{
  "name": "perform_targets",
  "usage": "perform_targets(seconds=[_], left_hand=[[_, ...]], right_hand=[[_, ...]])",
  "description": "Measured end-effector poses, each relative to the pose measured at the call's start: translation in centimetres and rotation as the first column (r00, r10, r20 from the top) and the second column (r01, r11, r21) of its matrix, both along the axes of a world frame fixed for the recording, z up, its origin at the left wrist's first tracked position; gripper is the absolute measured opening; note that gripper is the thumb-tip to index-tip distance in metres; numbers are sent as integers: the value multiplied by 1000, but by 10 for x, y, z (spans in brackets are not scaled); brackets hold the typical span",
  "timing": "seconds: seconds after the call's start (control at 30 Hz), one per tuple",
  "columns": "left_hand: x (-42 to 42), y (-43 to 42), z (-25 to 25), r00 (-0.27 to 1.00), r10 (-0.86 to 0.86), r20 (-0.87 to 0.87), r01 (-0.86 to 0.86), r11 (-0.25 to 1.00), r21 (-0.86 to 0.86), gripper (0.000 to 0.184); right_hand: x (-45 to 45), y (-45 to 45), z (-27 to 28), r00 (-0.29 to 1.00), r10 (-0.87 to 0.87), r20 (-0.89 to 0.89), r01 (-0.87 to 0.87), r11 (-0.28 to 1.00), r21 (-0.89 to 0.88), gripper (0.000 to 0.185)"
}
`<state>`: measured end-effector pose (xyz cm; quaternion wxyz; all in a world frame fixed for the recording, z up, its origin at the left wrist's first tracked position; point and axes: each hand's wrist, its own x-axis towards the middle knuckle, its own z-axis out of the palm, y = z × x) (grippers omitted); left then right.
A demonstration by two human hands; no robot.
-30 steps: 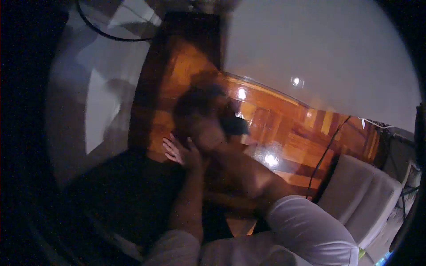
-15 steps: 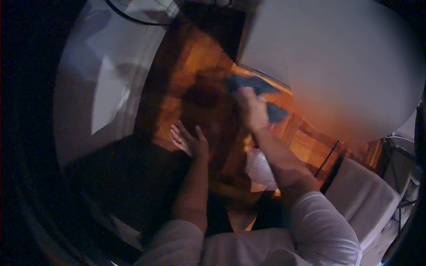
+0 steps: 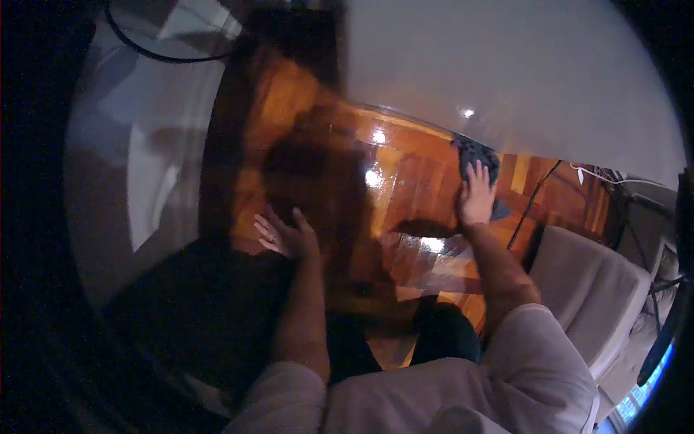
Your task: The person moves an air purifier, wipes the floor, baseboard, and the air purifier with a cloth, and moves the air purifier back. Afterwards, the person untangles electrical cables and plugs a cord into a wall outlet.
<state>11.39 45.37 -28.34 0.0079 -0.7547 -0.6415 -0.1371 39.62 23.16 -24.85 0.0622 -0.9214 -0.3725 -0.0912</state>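
Observation:
A dark, crumpled cloth [image 3: 478, 153] lies on the glossy wooden floor [image 3: 413, 173], close against the bottom edge of a large pale panel. My right hand [image 3: 477, 197] holds it down there, the fingers stretched across it and part of the cloth showing beside the palm. Farther left, my left hand [image 3: 288, 233] is empty, its thumb and fingers apart. It is over a shadowed part of the floor, and I cannot tell whether it touches the wood.
The big pale panel [image 3: 506, 79] fills the upper right. A padded beige seat [image 3: 589, 293] stands at the right, with a white cable [image 3: 614, 178] behind it. A black cable [image 3: 155, 56] curves at the upper left. Bright reflections show on the floor.
My right hand has moved right along the panel's edge with the dark cloth. My left hand keeps its spread pose. The view has shifted, and more of the floor shows.

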Motion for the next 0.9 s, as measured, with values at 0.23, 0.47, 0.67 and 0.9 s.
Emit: perform_targets(seconds=[0.23, 0.47, 0.67, 0.9], left_hand=[[21, -2, 11, 997, 28, -73, -31, 999, -44, 60], [71, -4, 95, 926, 350, 142, -232, 824, -517, 58], [169, 30, 206, 365, -260, 894, 649, 760, -44, 54], [215, 48, 287, 207, 2, 978, 739, 655, -158, 66]], right_hand=[[-185, 56, -11, 468, 728, -501, -828, 560, 41, 43], [-83, -48, 53, 515, 557, -651, -692, 719, 68, 49], [42, -71, 170, 808, 84, -583, 464, 520, 717, 41], [103, -14, 260, 703, 545, -457, 441, 170, 881, 72]])
